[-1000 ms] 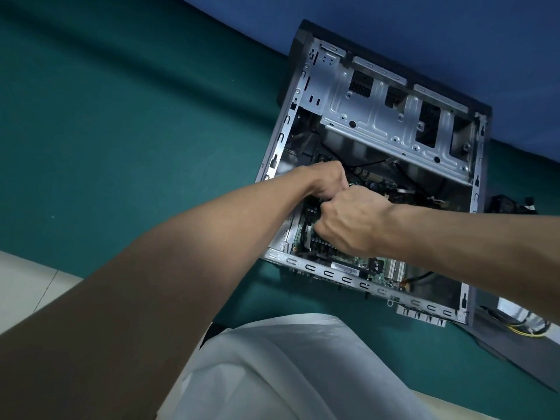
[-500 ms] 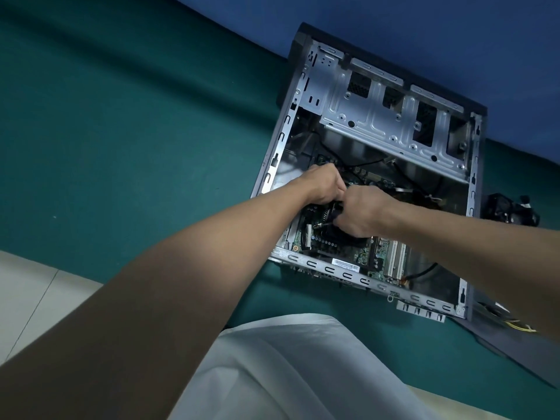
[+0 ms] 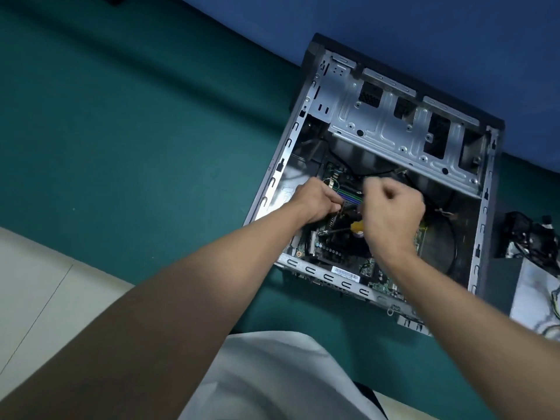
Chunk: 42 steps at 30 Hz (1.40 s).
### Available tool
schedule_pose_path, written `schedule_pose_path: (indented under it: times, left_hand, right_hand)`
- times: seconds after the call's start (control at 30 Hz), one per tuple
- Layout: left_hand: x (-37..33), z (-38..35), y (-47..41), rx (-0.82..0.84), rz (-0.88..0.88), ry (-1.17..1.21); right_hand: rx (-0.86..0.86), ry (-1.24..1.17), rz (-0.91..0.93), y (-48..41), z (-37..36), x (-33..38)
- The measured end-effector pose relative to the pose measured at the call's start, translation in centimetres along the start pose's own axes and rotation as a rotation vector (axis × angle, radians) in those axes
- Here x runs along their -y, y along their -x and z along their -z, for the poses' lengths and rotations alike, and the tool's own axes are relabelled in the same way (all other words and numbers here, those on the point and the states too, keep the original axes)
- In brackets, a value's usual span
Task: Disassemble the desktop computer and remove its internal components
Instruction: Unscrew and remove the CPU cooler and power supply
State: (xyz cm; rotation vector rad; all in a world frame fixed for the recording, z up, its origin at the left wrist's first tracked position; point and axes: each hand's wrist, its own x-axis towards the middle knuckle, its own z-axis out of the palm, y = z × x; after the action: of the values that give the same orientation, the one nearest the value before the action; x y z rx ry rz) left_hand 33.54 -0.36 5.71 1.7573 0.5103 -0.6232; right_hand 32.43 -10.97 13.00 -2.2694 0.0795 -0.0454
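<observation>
Pale floor (image 3: pixel 36 283) at far L, then green mat (image 3: pixel 136 131). PC case (image 3: pixel 272 183) lies open on its side on the mat, far end by the blue wall (image 3: pixel 394 31). L hand (image 3: pixel 315 201) is inside it over the mobo (image 3: pixel 333 251), fingers curled; gripping anything, can't tell. R hand (image 3: pixel 391 213) fisted round a screwdriver (image 3: pixel 357 227), yellow handle showing, shaft angled L to the board. Drive cage (image 3: pixel 394 125) at far end. Black cable bundle (image 3: pixel 527 237) just R of case.
</observation>
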Motion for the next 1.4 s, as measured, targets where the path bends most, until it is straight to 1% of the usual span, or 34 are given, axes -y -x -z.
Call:
schedule_pose_path:
  times: [0.03,0.07,0.1,0.13,0.17,0.2,0.27,0.33,0.37,0.4,0.43,0.47,0.5,0.53,0.57,0.63,0.67,0.7,0.73,0.77,0.8,0.87,0.97,1.03,1.07,1.13,1.17,1.2,1.23,1.27,1.3,1.33,1.37,1.4]
  left_hand:
    - [-0.1,0.0,0.0,-0.007,0.013,0.009]
    - [-0.1,0.0,0.0,-0.008,0.018,0.01]
    - [-0.2,-0.1,0.0,0.003,0.016,0.004]
    - [-0.3,0.0,0.1,0.01,0.012,-0.009]
    - [-0.4,0.0,0.3,0.014,0.013,-0.023]
    - [-0.5,0.1,0.5,0.017,0.011,-0.035]
    - [-0.6,0.4,1.0,0.021,-0.012,-0.049]
    - [-0.4,0.8,1.5,0.011,-0.034,0.012]
    - [-0.2,1.0,1.4,0.021,-0.03,0.095]
    - [0.0,1.1,1.4,0.037,-0.03,0.157]
    - [0.0,1.0,1.4,0.047,-0.046,0.196]
    - [-0.1,0.9,1.3,0.06,-0.077,0.147]
    - [-0.2,0.6,1.1,0.051,-0.072,0.074]
    - [-0.2,0.4,0.7,0.03,-0.037,0.062]
    - [-0.2,0.3,0.5,0.001,-0.027,0.023]
    - [0.0,0.1,0.2,-0.014,-0.029,-0.047]
    - [0.0,0.0,0.2,-0.012,-0.036,-0.041]
    - [0.0,0.1,0.3,-0.012,-0.038,-0.04]
    - [-0.1,0.1,0.5,-0.011,-0.038,-0.029]
    - [-0.1,0.4,0.6,-0.011,-0.031,-0.042]
    - [0.0,0.4,0.6,-0.024,-0.028,-0.059]
    - [0.1,0.5,0.6,-0.028,0.016,-0.069]
    - [0.0,0.5,0.5,0.003,0.002,-0.039]
    - [-0.3,0.7,0.8,0.02,-0.022,-0.034]
    - [-0.4,0.7,1.1,0.013,-0.017,-0.017]
    - [-0.1,0.4,0.8,0.005,0.004,-0.023]
    - [0.0,0.3,0.7,0.0,0.013,-0.048]
    - [-0.1,0.3,0.7,0.007,0.021,-0.057]
    - [-0.1,0.3,0.6,0.014,0.027,-0.036]
    - [-0.1,0.3,0.7,0.023,0.029,-0.005]
    - [-0.1,0.3,0.6,0.022,0.026,0.017]
    - [-0.2,0.3,0.6,0.034,0.024,0.017]
    - [-0.2,0.2,0.6,0.039,0.022,0.003]
    - [-0.3,0.2,0.6,0.038,0.021,-0.016]
  right_hand:
    - [-0.135,-0.297,-0.208,-0.3,-0.6,0.3]
    - [-0.23,-0.552,-0.37,-0.6,-1.1,0.6]
    - [-0.278,-0.743,-0.457,-0.9,-1.5,0.7]
    - [-0.284,-0.866,-0.477,-1.2,-2.1,0.6]
    - [-0.244,-0.912,-0.438,-1.2,-2.6,0.5]
    - [-0.172,-0.881,-0.339,-1.0,-2.8,0.4]
    - [0.052,-0.727,-0.06,-0.3,-3.0,-0.2]
    - [0.362,-0.591,0.204,-0.1,-2.8,-1.0]
    - [0.524,-0.537,0.286,-0.3,-2.8,-1.1]
    - [0.664,-0.505,0.317,-0.9,-2.7,-1.0]
    - [0.755,-0.502,0.292,-1.5,-2.5,-0.9]
    - [0.781,-0.531,0.222,-2.1,-2.2,-0.7]
    - [0.745,-0.565,0.137,-2.6,-2.0,-0.7]
    - [0.657,-0.568,0.057,-2.7,-1.8,-0.7]
    - [0.525,-0.519,-0.01,-2.4,-1.8,-0.8]
    - [0.192,-0.423,-0.154,-1.1,-2.2,-0.6]
    - [0.038,-0.447,-0.244,-0.3,-2.6,-0.3]
    - [-0.069,-0.511,-0.325,0.4,-3.1,0.3]
    - [-0.119,-0.594,-0.374,1.0,-3.5,0.9]
    - [-0.125,-0.682,-0.381,1.4,-3.8,1.3]
    - [-0.098,-0.759,-0.345,1.8,-4.0,1.6]
    - [0.025,-0.848,-0.217,2.2,-4.2,1.2]
    - [0.306,-0.798,-0.072,1.3,-3.5,-0.3]
    - [0.552,-0.746,-0.065,-0.2,-2.6,-1.1]
    - [0.657,-0.754,-0.102,-1.2,-2.1,-1.3]
    - [0.79,-0.794,-0.203,-2.9,-1.3,-1.6]
    - [0.818,-0.757,-0.209,-3.6,-1.0,-1.6]
    - [0.811,-0.635,-0.175,-4.1,-0.9,-1.6]
    - [0.762,-0.448,-0.103,-4.1,-0.9,-1.6]
    - [0.66,-0.274,-0.026,-3.7,-1.0,-1.6]
    - [0.496,-0.178,0.032,-3.1,-1.2,-1.6]
    - [0.32,-0.17,0.035,-2.2,-1.6,-1.5]
    - [0.167,-0.235,-0.014,-1.3,-2.0,-1.4]
    - [0.045,-0.355,-0.085,-0.5,-2.4,-1.0]
